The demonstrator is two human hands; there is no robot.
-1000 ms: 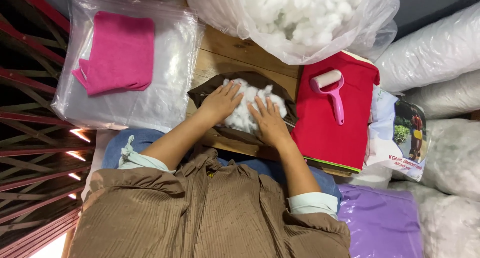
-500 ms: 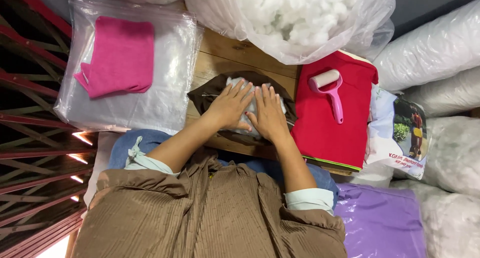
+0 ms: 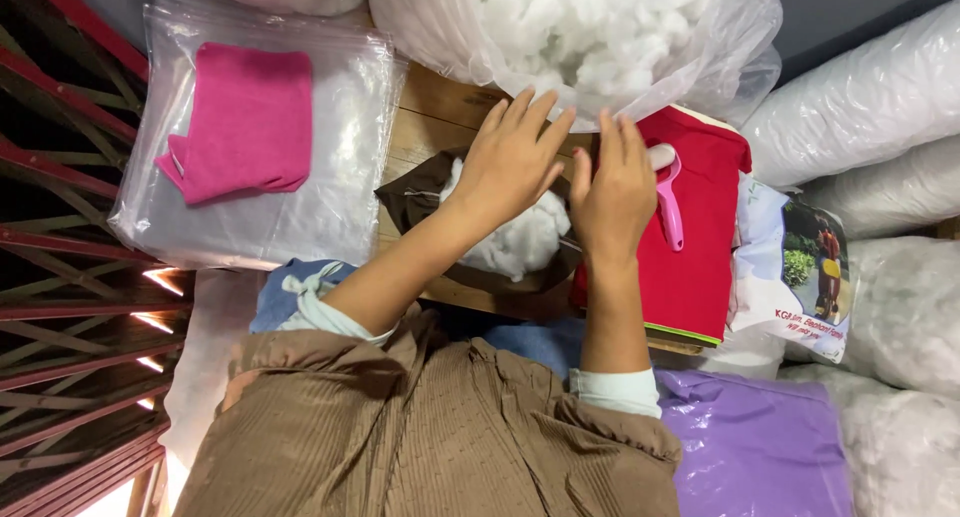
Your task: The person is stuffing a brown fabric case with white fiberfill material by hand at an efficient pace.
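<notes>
A: Hands first. Left hand [image 3: 510, 157] is hovering flat over the stuffing, fingers spread and stretched forward, gripping nothing; its fingertips are reaching the edge of the clear bag just ahead.

B: And right hand [image 3: 612, 189] is sitting just beside it, open too, fingers straight and close together, nothing clasped. Whether the palm is pressing on anything, I cannot tell.

A: Under both palms, white stuffing [image 3: 520, 235] is bulging out of a dark brown fabric cover [image 3: 420, 192], which is lying on the wooden table [image 3: 430, 112].

B: Just right of the right hand, a pink lint roller [image 3: 668, 202] is lying on a stack of red felt [image 3: 705, 257], its roller end partly hidden behind the fingers.

A: Straight ahead of the fingertips, a big clear bag of white fibre fill [image 3: 590, 32] is sitting open.

B: Well off to the left of the left hand, a folded pink cloth [image 3: 240, 122] is resting on a pile of clear plastic bags [image 3: 330, 197].

A: Near the right elbow, a purple plastic bag [image 3: 760, 447] is showing, and wrapped white rolls [image 3: 880, 107] are stacking up far right.
</notes>
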